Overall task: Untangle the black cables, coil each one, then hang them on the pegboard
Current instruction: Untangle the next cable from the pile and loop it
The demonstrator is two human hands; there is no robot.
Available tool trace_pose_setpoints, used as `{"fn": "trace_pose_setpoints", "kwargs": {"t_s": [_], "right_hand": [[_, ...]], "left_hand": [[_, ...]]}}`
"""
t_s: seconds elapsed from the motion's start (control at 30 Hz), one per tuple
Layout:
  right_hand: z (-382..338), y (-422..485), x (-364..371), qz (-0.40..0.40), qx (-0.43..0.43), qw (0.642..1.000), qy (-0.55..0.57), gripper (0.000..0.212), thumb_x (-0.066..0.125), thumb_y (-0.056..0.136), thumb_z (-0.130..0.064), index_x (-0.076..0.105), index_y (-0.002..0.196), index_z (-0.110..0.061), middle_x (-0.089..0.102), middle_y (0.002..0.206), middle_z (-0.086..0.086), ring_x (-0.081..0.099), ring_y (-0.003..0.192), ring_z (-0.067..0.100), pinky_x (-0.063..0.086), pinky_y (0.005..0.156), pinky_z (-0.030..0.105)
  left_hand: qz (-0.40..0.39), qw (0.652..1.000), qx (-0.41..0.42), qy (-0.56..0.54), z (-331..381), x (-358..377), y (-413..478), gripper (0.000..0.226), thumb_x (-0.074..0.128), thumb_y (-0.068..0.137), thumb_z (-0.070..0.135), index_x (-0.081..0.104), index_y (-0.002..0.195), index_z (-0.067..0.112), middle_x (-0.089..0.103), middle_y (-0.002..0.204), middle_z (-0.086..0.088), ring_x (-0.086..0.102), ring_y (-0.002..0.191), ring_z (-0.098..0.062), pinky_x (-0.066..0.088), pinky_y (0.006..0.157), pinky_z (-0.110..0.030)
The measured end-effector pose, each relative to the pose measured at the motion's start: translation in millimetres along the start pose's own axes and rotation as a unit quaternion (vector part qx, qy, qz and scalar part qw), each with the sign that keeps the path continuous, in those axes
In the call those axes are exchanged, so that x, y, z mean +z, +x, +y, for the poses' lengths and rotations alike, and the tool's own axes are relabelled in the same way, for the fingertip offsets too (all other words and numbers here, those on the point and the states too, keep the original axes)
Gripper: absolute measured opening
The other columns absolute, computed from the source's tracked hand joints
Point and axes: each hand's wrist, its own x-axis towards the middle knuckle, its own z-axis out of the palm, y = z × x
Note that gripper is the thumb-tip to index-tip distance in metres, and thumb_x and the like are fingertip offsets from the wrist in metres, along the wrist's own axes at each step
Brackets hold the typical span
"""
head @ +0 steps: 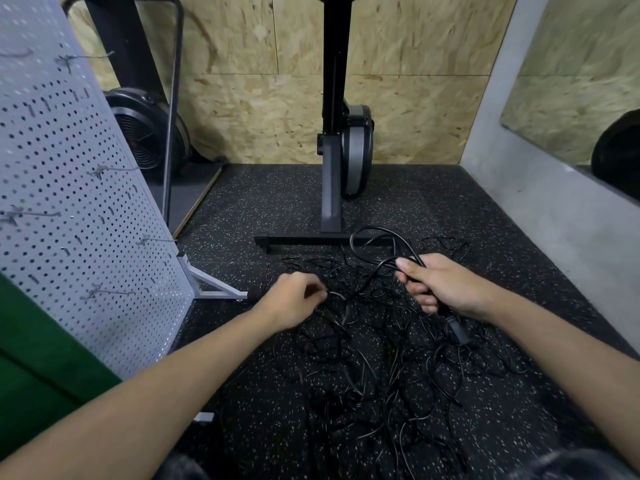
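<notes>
Two hands, one pegboard [69,202] at 9 o'clock carrying six visible hooks [114,169], and one tangle of black cables [363,358] on the speckled floor [450,202] are shown; the cables within the tangle are too interwoven to be counted. The tangle is spread from between the hands toward 6 o'clock, beneath both forearms. Loops of a thick cable [377,244] are gripped in the curled fingers of the right hand [440,282], rising toward 11 o'clock of it with a plug [457,329] hanging at 5 o'clock, while a thin strand [334,294] is pinched at the fingertips of the left hand [294,296].
</notes>
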Motion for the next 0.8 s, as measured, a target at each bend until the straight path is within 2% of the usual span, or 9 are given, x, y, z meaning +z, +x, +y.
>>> {"fn": "trace_pose_setpoints", "kwargs": {"t_s": [0.07, 0.1, 0.23, 0.33, 0.47, 0.6, 0.67, 0.73, 0.8], "right_hand": [[0, 1, 3, -0.009, -0.003, 1.0, 0.018, 0.033, 0.044, 0.11, -0.036, 0.051, 0.09, -0.011, 0.035, 0.06, -0.005, 0.032, 0.048, 0.01, 0.035, 0.046, 0.022], [1, 1, 5, -0.015, -0.004, 1.0, 0.025, 0.033, 0.044, 0.11, -0.036, 0.051, 0.09, -0.011, 0.035, 0.06, -0.005, 0.032, 0.048, 0.01, 0.035, 0.046, 0.022], [4, 3, 12, -0.029, -0.008, 0.999, 0.039, 0.032, 0.044, 0.109, -0.036, 0.052, 0.092, -0.01, 0.037, 0.061, -0.005, 0.033, 0.048, 0.009, 0.036, 0.046, 0.021], [3, 3, 13, -0.021, -0.016, 0.998, 0.06, 0.032, 0.045, 0.109, -0.037, 0.052, 0.092, -0.011, 0.037, 0.062, -0.005, 0.033, 0.049, 0.01, 0.035, 0.047, 0.023], [1, 2, 10, -0.008, -0.026, 0.997, 0.065, 0.033, 0.045, 0.109, -0.037, 0.052, 0.092, -0.01, 0.037, 0.062, -0.004, 0.033, 0.049, 0.01, 0.036, 0.047, 0.023], [3, 1, 13, -0.025, -0.018, 0.999, 0.037, 0.033, 0.045, 0.109, -0.037, 0.053, 0.092, -0.01, 0.038, 0.062, -0.004, 0.034, 0.049, 0.01, 0.036, 0.048, 0.023], [2, 0, 15, -0.028, -0.02, 0.999, 0.015, 0.032, 0.044, 0.11, -0.036, 0.052, 0.092, -0.01, 0.038, 0.062, -0.005, 0.034, 0.049, 0.009, 0.037, 0.047, 0.022], [1, 0, 16, -0.027, -0.021, 0.999, 0.005, 0.032, 0.043, 0.11, -0.035, 0.052, 0.092, -0.01, 0.038, 0.062, -0.006, 0.034, 0.049, 0.009, 0.037, 0.047, 0.021], [0, 0, 16, -0.025, -0.024, 0.999, 0.002, 0.032, 0.043, 0.111, -0.035, 0.052, 0.092, -0.01, 0.038, 0.062, -0.006, 0.034, 0.049, 0.009, 0.037, 0.047, 0.021]], "left_hand": [[-0.045, 0.996, 0.079, -0.01, 7, 2, -3, 0.036, 0.064, 0.103, 0.035, 0.064, 0.139, 0.035, 0.067, 0.132, 0.006, 0.06, 0.122, -0.012, 0.044, 0.099, -0.024], [-0.069, 0.992, 0.107, -0.018, 10, 4, -4, 0.041, 0.065, 0.102, 0.037, 0.059, 0.143, 0.041, 0.063, 0.139, 0.007, 0.056, 0.128, -0.01, 0.042, 0.106, -0.026], [-0.1, 0.984, 0.141, -0.046, 16, 15, -1, 0.027, 0.067, 0.098, 0.049, 0.07, 0.124, 0.044, 0.051, 0.151, 0.008, 0.048, 0.141, -0.01, 0.035, 0.12, -0.039], [-0.097, 0.982, 0.152, -0.062, 21, 19, -1, 0.021, 0.073, 0.096, 0.043, 0.072, 0.115, 0.035, 0.053, 0.141, 0.01, 0.052, 0.132, -0.009, 0.037, 0.115, -0.031], [-0.114, 0.98, 0.142, -0.076, 24, 17, -3, 0.013, 0.077, 0.094, 0.038, 0.068, 0.099, 0.03, 0.065, 0.108, 0.015, 0.061, 0.103, 0.0, 0.043, 0.094, -0.022], [-0.143, 0.985, 0.084, -0.054, 25, 13, -2, 0.019, 0.078, 0.092, 0.041, 0.061, 0.088, 0.033, 0.075, 0.088, 0.002, 0.068, 0.08, -0.016, 0.054, 0.082, -0.036], [-0.172, 0.979, 0.026, -0.105, 22, 13, -3, 0.021, 0.078, 0.093, 0.034, 0.059, 0.089, 0.027, 0.079, 0.088, -0.007, 0.077, 0.084, -0.03, 0.06, 0.083, -0.043], [-0.197, 0.962, -0.027, -0.185, 18, 15, -3, 0.02, 0.077, 0.095, 0.024, 0.058, 0.092, 0.02, 0.077, 0.093, -0.016, 0.076, 0.089, -0.045, 0.062, 0.085, -0.06], [-0.197, 0.954, -0.053, -0.221, 15, 15, -3, 0.016, 0.071, 0.1, 0.017, 0.055, 0.098, 0.016, 0.072, 0.091, -0.016, 0.076, 0.082, -0.044, 0.06, 0.079, -0.061]]}}
